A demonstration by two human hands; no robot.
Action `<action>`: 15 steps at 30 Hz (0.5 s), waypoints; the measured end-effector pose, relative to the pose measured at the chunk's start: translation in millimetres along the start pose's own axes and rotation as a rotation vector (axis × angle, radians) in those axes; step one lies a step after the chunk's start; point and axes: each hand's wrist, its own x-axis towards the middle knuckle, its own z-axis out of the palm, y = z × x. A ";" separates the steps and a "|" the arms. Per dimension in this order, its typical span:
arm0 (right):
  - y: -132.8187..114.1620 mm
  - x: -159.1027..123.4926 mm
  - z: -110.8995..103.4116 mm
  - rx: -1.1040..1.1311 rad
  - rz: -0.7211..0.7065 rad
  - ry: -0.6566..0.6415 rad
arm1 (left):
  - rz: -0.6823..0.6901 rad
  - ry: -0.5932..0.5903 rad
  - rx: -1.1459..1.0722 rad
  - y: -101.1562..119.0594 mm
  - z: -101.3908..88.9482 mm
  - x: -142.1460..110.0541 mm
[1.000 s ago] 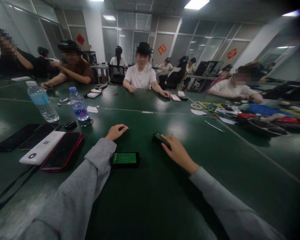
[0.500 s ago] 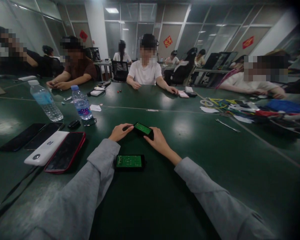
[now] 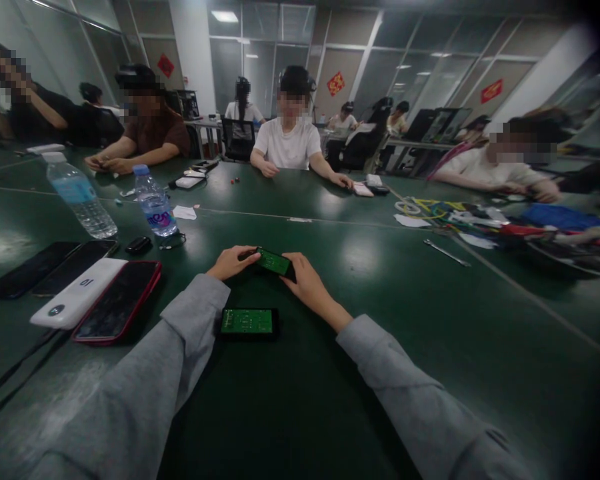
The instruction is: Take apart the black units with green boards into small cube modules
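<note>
**Board unit pinched between both hands, end to end**

Your green-faced unit (image 3: 276, 262) sits out ahead of you, slightly askew, green side up, beyond the second unit (image 3: 247, 322) that lies flat on the tabletop (image 3: 380, 320). Can't tell if its underside touches down.

Likely light and stiff; dark casing looks smooth, so possibly slippery. Exposed circuit face is probably the fragile bit: take hold by the dark ends and edges, off the green.

Your left hand (image 3: 231, 262) is partly closed on the left end, thumb at the near corner. Your right hand (image 3: 305, 283) is partly curled on the right end, thumb at the near side, fingers at the far side. Forearms reach forward and converge; left sleeve (image 3: 193, 320) passes right beside the second unit, contact unclear.
</note>
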 end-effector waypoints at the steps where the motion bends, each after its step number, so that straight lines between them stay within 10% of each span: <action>1: -0.5 0.2 -0.6 0.002 -0.003 -0.004 | 0.012 -0.019 -0.022 -1.8 -0.5 0.8; 15: 1.5 -2.3 2.7 0.025 0.023 -0.018 | -0.102 -0.041 -0.406 5.2 -5.9 0.4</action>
